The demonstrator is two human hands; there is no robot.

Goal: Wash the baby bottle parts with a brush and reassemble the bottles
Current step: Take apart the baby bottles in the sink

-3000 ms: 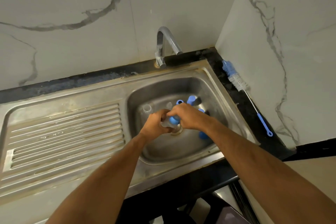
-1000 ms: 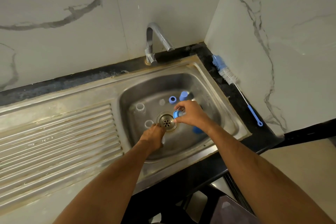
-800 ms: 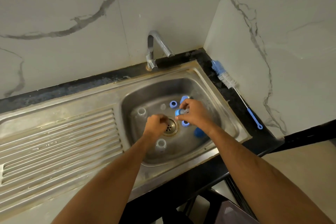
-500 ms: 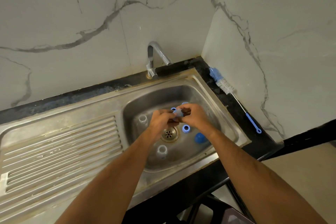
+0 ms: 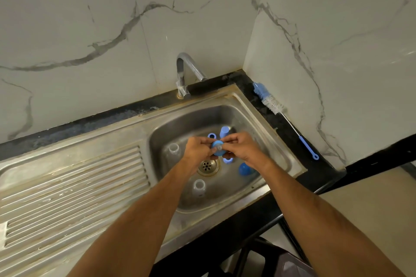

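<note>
Both hands are now holding one blue bottle collar over the sink, the left hand having come up from the drain. Left hand and right hand are pinching it. Clear bottles are standing at 6 and 9 o'clock of the drain. The brush is lying at 2 o'clock.

1. Two bare forearms, no sleeves in view on either.
2. Left hand: bare, no glove; no ring or watch can be seen.
3. Right hand: bare as well, no glove; wrist without band or bracelet.
4. Nails short where visible; finer detail too small to tell.
</note>
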